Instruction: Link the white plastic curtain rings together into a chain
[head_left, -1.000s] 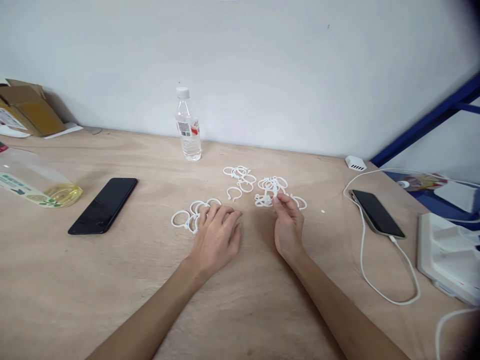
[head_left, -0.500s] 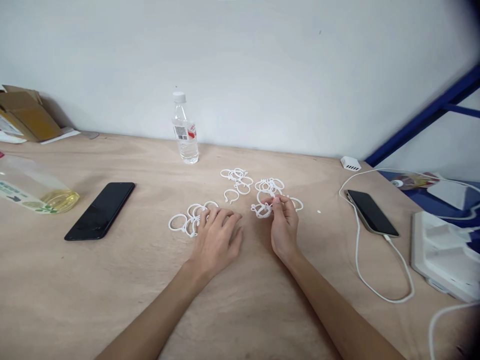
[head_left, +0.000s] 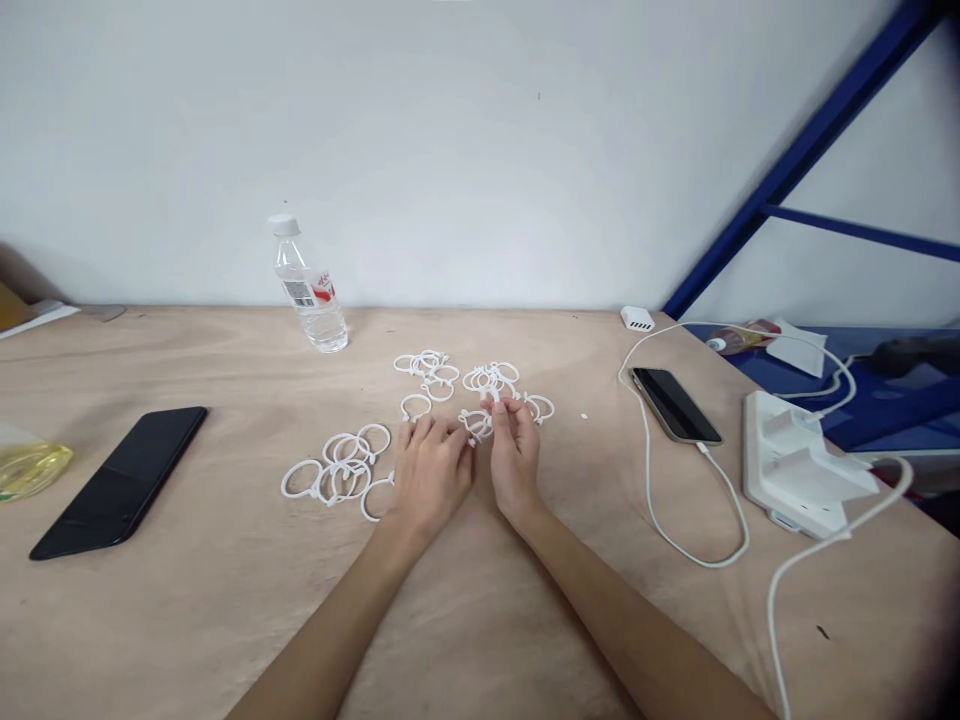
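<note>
White plastic split rings lie in loose heaps on the plywood tabletop point(head_left: 172, 620). My right hand point(head_left: 514, 450) pinches a small tangle of white rings point(head_left: 475, 425) between thumb and fingers, beside a heap point(head_left: 491, 380). My left hand point(head_left: 430, 475) rests on the wood, its curled fingertips close to that tangle and holding nothing visible. A heap point(head_left: 339, 475) lies left of it. Another heap point(head_left: 426, 372) and a single ring point(head_left: 415, 406) sit farther forward.
A water bottle point(head_left: 307, 290) stands at the back. A black phone point(head_left: 120, 483) lies left. A cabled phone point(head_left: 675, 405) lies right, near a white charger point(head_left: 637, 318) and a white plastic holder point(head_left: 795, 465). A blue metal frame point(head_left: 810, 150) rises at right.
My view has swung, shifting the table contents left. My hands have drawn closer together, with the left fingertips now near the tangle in my right hand.
</note>
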